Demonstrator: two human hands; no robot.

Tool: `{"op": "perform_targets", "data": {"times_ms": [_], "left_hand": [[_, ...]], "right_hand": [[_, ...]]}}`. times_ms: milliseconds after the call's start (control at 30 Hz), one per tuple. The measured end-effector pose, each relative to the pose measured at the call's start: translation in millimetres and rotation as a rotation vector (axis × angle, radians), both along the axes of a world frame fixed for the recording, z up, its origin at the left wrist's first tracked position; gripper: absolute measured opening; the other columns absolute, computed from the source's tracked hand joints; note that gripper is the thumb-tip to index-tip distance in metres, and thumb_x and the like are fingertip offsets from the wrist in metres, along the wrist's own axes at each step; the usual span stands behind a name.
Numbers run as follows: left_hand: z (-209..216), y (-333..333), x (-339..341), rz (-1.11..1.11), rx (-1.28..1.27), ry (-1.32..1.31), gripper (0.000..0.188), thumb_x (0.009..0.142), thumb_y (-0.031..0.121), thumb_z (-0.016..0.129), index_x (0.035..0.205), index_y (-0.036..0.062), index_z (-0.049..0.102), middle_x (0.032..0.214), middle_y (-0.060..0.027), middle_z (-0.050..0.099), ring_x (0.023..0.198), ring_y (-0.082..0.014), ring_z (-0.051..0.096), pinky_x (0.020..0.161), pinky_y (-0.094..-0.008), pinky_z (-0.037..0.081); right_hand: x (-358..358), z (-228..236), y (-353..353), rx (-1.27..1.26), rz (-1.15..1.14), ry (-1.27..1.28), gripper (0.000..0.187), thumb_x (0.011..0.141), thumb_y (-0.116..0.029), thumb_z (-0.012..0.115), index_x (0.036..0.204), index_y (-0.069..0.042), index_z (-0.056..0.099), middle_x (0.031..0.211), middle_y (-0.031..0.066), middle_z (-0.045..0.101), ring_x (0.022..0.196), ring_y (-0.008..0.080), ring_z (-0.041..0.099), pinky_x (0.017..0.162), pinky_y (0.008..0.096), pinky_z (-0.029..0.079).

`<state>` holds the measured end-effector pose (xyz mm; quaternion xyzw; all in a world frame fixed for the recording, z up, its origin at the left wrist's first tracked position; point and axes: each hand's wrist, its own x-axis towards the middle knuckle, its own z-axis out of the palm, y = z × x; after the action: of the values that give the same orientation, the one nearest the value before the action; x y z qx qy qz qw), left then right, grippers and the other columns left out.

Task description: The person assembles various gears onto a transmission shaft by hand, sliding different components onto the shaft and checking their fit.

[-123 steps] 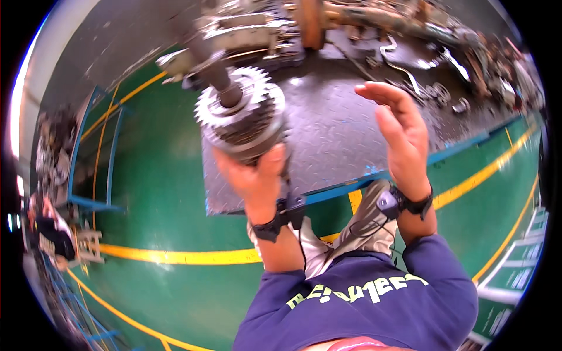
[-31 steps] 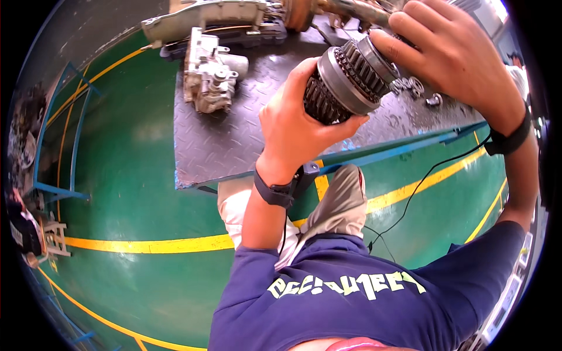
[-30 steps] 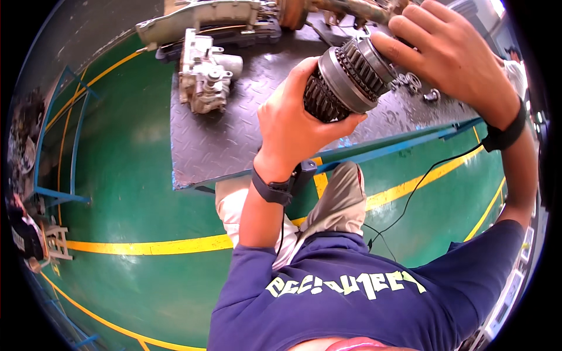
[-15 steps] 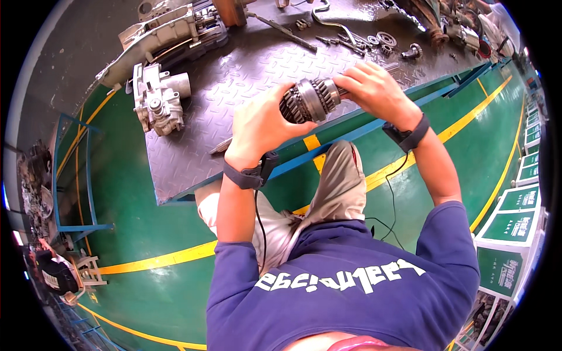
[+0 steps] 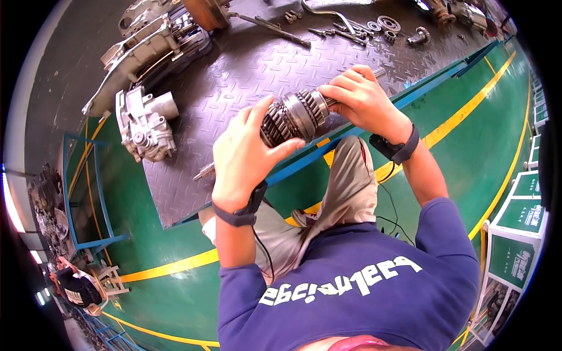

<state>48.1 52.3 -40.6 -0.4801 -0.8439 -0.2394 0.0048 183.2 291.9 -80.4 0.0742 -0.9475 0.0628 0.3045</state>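
A gearbox shaft with a stack of steel gears (image 5: 297, 115) lies slantwise between my hands, over the near edge of the dark tread-plate table (image 5: 234, 70). My left hand (image 5: 243, 149) is wrapped round the gears at the left end, thumb on the near side and fingers on the far side. The bare shaft end (image 5: 203, 172) sticks out past that hand. My right hand (image 5: 363, 99) closes round the thinner right part of the shaft, whose splined tip (image 5: 379, 72) shows beyond the fingers. Both wrists wear black straps.
A cast metal housing (image 5: 145, 126) stands at the table's left corner. Behind it lie a larger gearbox casing (image 5: 137, 50) and a rusty drum (image 5: 206, 13). Loose gears (image 5: 389, 24), bolts and a bent rod (image 5: 333, 13) lie at the back. Green boxes (image 5: 511, 257) are stacked at right.
My hands and the geared shaft have shifted slightly left and nearer to me. The view has turned a little, so the table and its parts sit differently. Both grips stay the same.
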Motion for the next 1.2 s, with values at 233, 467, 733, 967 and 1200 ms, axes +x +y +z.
{"op": "perform_targets", "data": {"times_ms": [233,467,733,967,1200], "left_hand": [[-24.5,-43.2,-11.4,0.095,0.004,0.075,0.090,0.064,0.046,0.090,0.139,0.0108,0.055,0.117,-0.0134,0.066,0.109,-0.0340,0.063,0.091,-0.0452,0.050],[-31.8,-44.8,-10.5,0.064,0.087,0.112,0.078,0.066,0.036,0.089,0.135,0.0155,0.060,0.113,-0.0104,0.065,0.096,-0.0342,0.065,0.083,-0.0437,0.051],[-34.3,-53.2,-21.4,0.009,0.095,0.165,0.073,0.070,0.033,0.086,0.135,0.0125,0.059,0.114,-0.0093,0.066,0.092,-0.0320,0.066,0.079,-0.0405,0.052],[-29.7,-56.1,-26.2,-0.016,0.070,0.152,0.074,0.069,0.030,0.089,0.134,0.0116,0.059,0.116,-0.0132,0.066,0.096,-0.0344,0.066,0.082,-0.0409,0.053],[-24.3,-41.3,-20.0,-0.070,0.047,0.209,0.095,0.059,0.036,0.091,0.143,0.0155,0.053,0.123,-0.0086,0.065,0.110,-0.0294,0.064,0.089,-0.0411,0.054]], "right_hand": [[12.7,-12.0,-18.4,-0.167,-0.130,0.042,0.036,0.081,-0.019,0.070,0.116,-0.013,0.066,0.107,0.0038,0.065,0.106,0.0222,0.057,0.103,0.0408,0.031],[-8.7,-30.1,-30.0,-0.226,-0.261,0.270,0.023,0.100,-0.026,0.055,0.089,-0.012,0.069,0.086,0.0010,0.066,0.087,0.0214,0.058,0.092,0.0374,0.033],[-27.5,-36.7,-29.9,-0.158,-0.350,0.373,0.021,0.097,-0.022,0.059,0.082,-0.009,0.067,0.079,0.0037,0.064,0.081,0.0249,0.058,0.087,0.0382,0.036],[-29.3,-40.8,-33.5,-0.159,-0.356,0.376,0.025,0.100,-0.017,0.055,0.080,-0.006,0.065,0.077,0.0067,0.062,0.080,0.0259,0.057,0.087,0.0364,0.037],[-29.5,-40.9,-33.9,-0.160,-0.392,0.327,0.029,0.102,-0.016,0.051,0.079,-0.005,0.065,0.076,0.0062,0.061,0.078,0.0253,0.056,0.087,0.0351,0.036]]}}
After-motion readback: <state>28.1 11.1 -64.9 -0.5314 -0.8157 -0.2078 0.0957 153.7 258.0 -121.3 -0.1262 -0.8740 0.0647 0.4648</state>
